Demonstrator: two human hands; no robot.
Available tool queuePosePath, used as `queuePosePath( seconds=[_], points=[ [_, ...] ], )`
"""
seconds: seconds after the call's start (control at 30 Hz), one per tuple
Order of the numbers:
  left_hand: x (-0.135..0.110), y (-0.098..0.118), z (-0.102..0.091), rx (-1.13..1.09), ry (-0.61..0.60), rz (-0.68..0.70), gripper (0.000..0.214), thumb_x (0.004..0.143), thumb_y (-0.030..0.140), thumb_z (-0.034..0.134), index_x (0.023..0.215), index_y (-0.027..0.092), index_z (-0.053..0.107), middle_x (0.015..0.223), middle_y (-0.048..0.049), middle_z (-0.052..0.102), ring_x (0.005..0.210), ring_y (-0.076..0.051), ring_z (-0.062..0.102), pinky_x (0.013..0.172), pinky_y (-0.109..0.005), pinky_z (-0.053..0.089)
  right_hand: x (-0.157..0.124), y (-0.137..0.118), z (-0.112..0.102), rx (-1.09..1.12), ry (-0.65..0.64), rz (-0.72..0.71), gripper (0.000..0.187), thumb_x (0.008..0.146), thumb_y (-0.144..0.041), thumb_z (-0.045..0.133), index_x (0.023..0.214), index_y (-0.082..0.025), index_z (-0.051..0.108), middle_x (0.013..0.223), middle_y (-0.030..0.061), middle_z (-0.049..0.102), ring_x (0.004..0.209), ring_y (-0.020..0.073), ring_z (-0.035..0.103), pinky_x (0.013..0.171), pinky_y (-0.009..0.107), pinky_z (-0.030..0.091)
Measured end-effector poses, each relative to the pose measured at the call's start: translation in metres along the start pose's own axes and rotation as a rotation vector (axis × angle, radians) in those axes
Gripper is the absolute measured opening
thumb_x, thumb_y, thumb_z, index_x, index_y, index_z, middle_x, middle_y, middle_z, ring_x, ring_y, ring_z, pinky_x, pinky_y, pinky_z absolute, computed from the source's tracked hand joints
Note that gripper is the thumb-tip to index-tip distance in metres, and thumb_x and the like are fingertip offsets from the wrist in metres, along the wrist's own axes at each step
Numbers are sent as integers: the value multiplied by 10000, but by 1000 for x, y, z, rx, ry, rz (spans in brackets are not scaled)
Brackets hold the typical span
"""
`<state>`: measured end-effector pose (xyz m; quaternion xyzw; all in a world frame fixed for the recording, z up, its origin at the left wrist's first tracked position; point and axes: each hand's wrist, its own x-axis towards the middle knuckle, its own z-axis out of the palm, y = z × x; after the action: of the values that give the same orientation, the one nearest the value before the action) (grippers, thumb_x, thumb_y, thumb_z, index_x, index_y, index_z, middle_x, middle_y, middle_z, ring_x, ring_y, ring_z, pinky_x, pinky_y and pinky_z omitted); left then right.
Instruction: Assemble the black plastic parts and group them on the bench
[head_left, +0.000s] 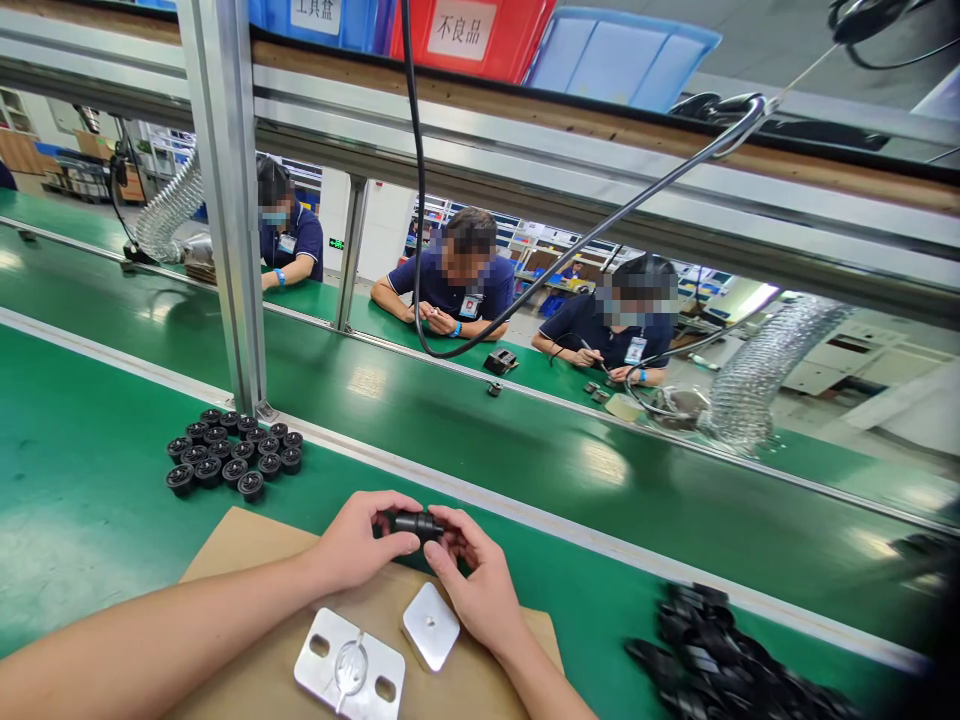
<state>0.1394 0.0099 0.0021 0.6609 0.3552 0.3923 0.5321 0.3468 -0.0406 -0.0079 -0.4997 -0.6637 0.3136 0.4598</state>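
Note:
A short black cylindrical part (pixel 417 524) lies sideways between my two hands, above the far edge of a brown cardboard sheet (pixel 247 550). My left hand (pixel 367 540) has its thumb and fingers closed round the left end. At the right end, the fingertips of my right hand (pixel 472 565) pinch the part. Below on the cardboard lie a silver metal plate (pixel 315 665) with a round recess and two slots, and a smaller silver block (pixel 430 626) with a small centre hole. My fingers cover both ends of the black part.
Several round black parts (pixel 232 450) stand grouped at the left by a metal post (pixel 225 200). A pile of black parts (pixel 720 650) lies at the right. Beyond the green belt (pixel 450 420), several co-workers sit. A black cable (pixel 418 200) hangs down ahead.

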Motion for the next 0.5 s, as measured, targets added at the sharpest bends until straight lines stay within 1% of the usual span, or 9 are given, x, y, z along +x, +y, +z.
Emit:
queuePosePath(
  seconds=[0.13,0.27,0.37,0.5],
  points=[
    [1,-2,0,-3,2,-13,359,769,240,769,1123,191,798,1014,-54,791,802,-201,632,770,-325,505,1,0,0,5,-5,-39,335,992,-436,669,1273,-255,699,1032,67,660,773,184,607,675,304,529],
    [1,-4,0,-15,3,-9,361,783,239,769,1140,194,791,1046,-58,789,825,-206,642,780,-328,510,1,0,0,-5,-7,-77,291,1013,-387,640,1278,-287,704,1101,75,655,826,194,614,696,312,523],
    [1,-4,-1,-25,0,-2,368,788,239,767,1153,195,782,1066,-62,785,837,-208,649,787,-329,513,2,1,-1,-14,-6,-88,294,1013,-382,639,1281,-283,707,1112,81,659,824,197,616,699,318,527],
    [0,-3,0,-31,-5,6,397,780,231,762,1175,188,763,1115,-72,780,861,-209,648,789,-329,509,1,4,0,-7,5,-51,322,990,-420,672,1268,-261,707,1046,69,663,764,184,609,670,310,530]
  ],
)
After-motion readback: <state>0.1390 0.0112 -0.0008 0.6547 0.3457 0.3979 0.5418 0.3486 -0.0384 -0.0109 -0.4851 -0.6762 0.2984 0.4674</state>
